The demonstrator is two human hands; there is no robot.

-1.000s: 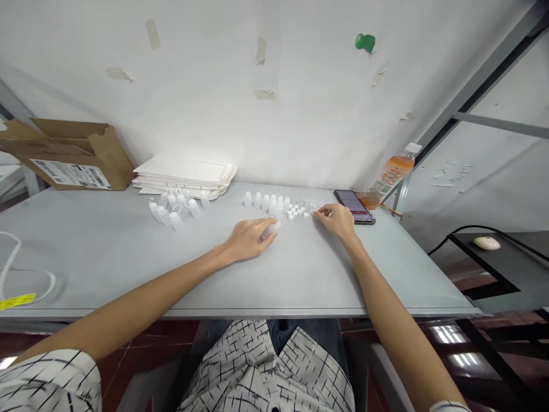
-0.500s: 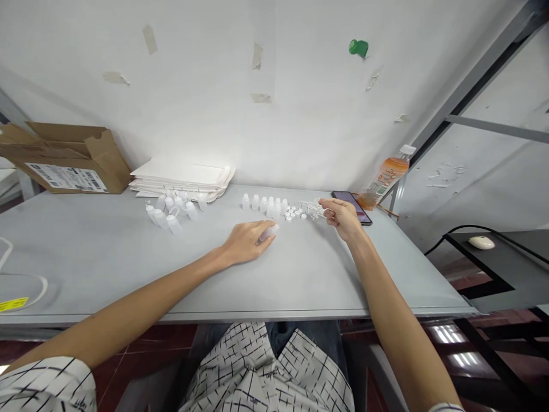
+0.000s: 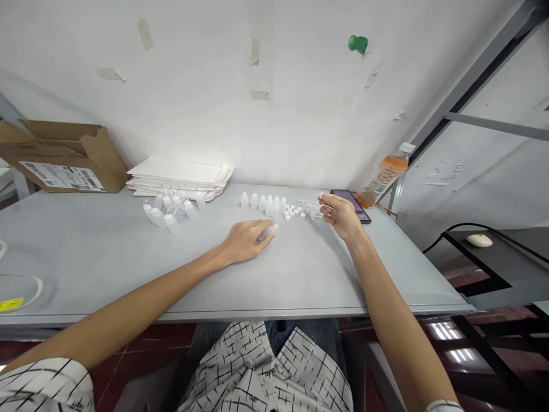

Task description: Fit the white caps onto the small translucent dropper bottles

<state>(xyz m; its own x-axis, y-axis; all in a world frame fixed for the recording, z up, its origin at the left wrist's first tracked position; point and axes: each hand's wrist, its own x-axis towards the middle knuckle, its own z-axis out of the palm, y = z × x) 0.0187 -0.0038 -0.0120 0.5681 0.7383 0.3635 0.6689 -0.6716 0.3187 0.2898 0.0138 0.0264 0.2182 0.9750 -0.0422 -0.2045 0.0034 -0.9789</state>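
A small translucent plastic bottle [image 3: 268,231] lies tilted in my left hand [image 3: 245,240], whose thumb and fingers are closed around it above the table. My right hand [image 3: 341,214] is raised over a small heap of thin white looped plastic pieces [image 3: 309,209]. Its fingertips pinch a small white plastic piece [image 3: 321,196], too small to make out fully. Between the hands, several loose white caps [image 3: 294,212] are scattered. Several uncapped bottles [image 3: 262,202] stand upright just behind my left hand. Farther left is a group of bottles with caps and looped straps [image 3: 167,212].
White envelopes [image 3: 180,178] are stacked at the back left, beside an open cardboard box [image 3: 64,157]. At the back right, a phone [image 3: 351,205] lies by an orange drink bottle [image 3: 388,174]. A white cable [image 3: 36,292] rests at the left edge; a mouse [image 3: 479,241] is on a surface at right.
The view has shifted slightly. Both hands keep nearly the same place and grip; the small white piece shows at my right fingertips, slightly above the heap.
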